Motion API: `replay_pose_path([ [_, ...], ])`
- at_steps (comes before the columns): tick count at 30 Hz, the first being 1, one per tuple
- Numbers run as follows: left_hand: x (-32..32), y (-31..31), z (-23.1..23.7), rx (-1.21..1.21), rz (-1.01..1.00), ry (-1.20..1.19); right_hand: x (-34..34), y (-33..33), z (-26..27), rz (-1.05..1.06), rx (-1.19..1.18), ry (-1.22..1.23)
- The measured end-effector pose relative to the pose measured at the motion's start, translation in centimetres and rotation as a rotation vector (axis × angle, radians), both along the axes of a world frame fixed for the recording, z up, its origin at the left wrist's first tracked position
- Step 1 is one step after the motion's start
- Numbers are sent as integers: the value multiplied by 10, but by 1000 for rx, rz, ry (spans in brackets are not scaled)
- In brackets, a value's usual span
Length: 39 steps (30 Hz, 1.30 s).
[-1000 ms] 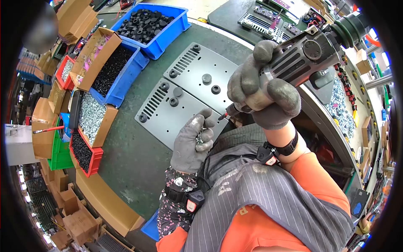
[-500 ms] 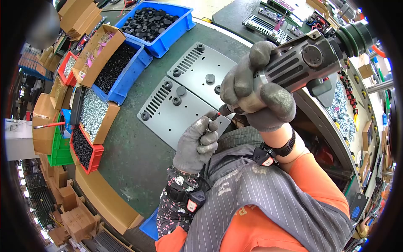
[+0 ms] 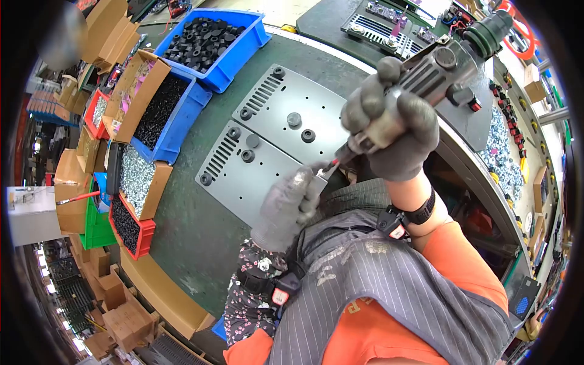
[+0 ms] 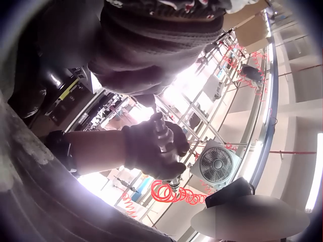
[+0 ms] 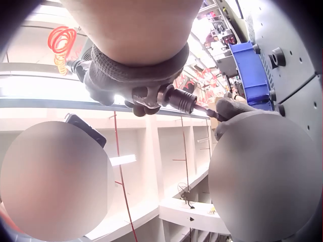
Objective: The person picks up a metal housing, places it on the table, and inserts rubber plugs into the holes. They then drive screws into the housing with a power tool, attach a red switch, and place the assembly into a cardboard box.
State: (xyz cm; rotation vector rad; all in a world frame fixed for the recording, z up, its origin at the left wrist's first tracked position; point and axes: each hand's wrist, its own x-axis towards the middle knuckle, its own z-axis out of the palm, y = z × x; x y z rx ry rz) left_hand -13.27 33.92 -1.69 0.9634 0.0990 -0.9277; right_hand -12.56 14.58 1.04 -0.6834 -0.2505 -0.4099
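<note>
Compared with one second ago, the red-banded steel bit (image 3: 334,162) of your slotted grey metal power driver (image 3: 435,73) has moved from just clear of your left fingertips to meeting them.

Starting at the left, two flat grey metal panels lie edge to edge on the dark green workbench (image 3: 182,237). The lower-left panel (image 3: 258,182) and the upper-right panel (image 3: 328,112) each have a row of slots, several small holes, three black ring-shaped feet and one dark solid disc. Near their front edge, a small bright metal piece (image 3: 321,173) shows at the bit's tip; its exact shape is too small to tell. Your driver slants from that tip, at lower left, up to its dark ribbed rear end, at upper right.

Your gloved left hand (image 3: 283,210) lies over the front part of the lower-left panel, fingers curled, thumb and forefinger pinching the metal piece. Your gloved right hand (image 3: 404,143) is raised, fingers wrapped around the driver's body, with the bit directed at your left fingertips.
</note>
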Motion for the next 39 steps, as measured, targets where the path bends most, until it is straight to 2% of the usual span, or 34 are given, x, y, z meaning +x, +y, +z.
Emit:
replay_pose_path([
  [1,8,-1,8,340,-54,-273,3,-10,-2,9,35,8],
  [2,17,0,-1,345,-56,-273,3,-19,-4,17,70,19],
  [4,38,-6,-18,774,22,-970,7,-33,-9,-62,36,50],
  [5,42,-11,-11,1090,-55,-1134,9,-39,-12,-85,44,46],
  [7,50,-23,-14,1158,-109,-1231,12,-50,-15,-113,57,43],
  [9,54,-34,-20,1213,-139,-1371,12,-61,-16,-132,-45,21],
  [13,63,-59,-9,1079,-209,-1277,13,-75,-10,-268,-178,94],
  [14,65,-67,-12,1077,-214,-1278,15,-77,-9,-272,-176,97],
  [16,69,-83,-19,941,-223,-1402,19,-79,-8,-303,-343,150],
  [17,69,-92,-21,916,-217,-1332,23,-78,-8,-317,-336,144],
  [20,67,-110,-22,905,-240,-1250,34,-76,-7,-309,-461,132],
  [21,67,-111,-26,926,-213,-1290,34,-73,-3,-325,-494,173],
  [24,66,-112,-29,930,-159,-1404,38,-71,-2,-180,-625,328],
  [25,66,-112,-26,961,-205,-1335,45,-65,-10,-204,-546,183],
  [26,66,-114,-24,959,-201,-1331,48,-60,-14,-196,-529,165],
  [28,66,-114,-24,980,-249,-1254,49,-62,-14,-152,-699,149],
  [32,67,-111,-30,955,-212,-1246,55,-56,-23,-159,-752,141],
  [35,69,-110,-17,915,-252,-1223,52,-58,-16,-80,-731,232],
  [37,68,-105,-4,919,-90,-938,51,-58,-13,38,-638,294],
  [38,71,-97,-5,917,-86,-939,51,-58,-13,39,-642,292],
  [39,75,-83,-7,614,11,-639,52,-59,-15,43,-631,281],
])
